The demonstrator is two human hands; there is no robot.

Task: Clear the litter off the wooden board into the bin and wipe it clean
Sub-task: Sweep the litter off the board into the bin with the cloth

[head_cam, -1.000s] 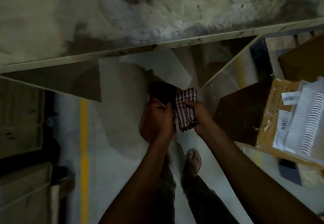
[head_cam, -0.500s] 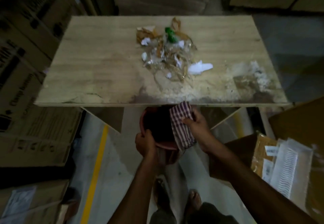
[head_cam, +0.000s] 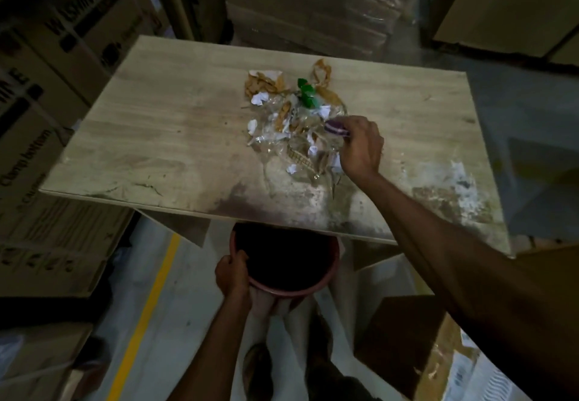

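You are looking at a wooden board [head_cam: 175, 137] that is carrying a litter pile [head_cam: 294, 128] right of its middle, a green piece [head_cam: 305, 93] lying at the far side; pale stains [head_cam: 457, 181] are spreading along its near right edge.

Dim storage area with poor lighting. Printed cardboard cartons [head_cam: 62, 40] are stacked from 9 to 11 o'clock. A shrink-wrapped pallet stack [head_cam: 313, 2] stands at 12 o'clock and plain cartons [head_cam: 517, 2] at 1 o'clock. The pale concrete floor [head_cam: 194, 306] carries a yellow line [head_cam: 147, 306] at 7 o'clock. A brown carton [head_cam: 404, 338] sits at 5 o'clock.
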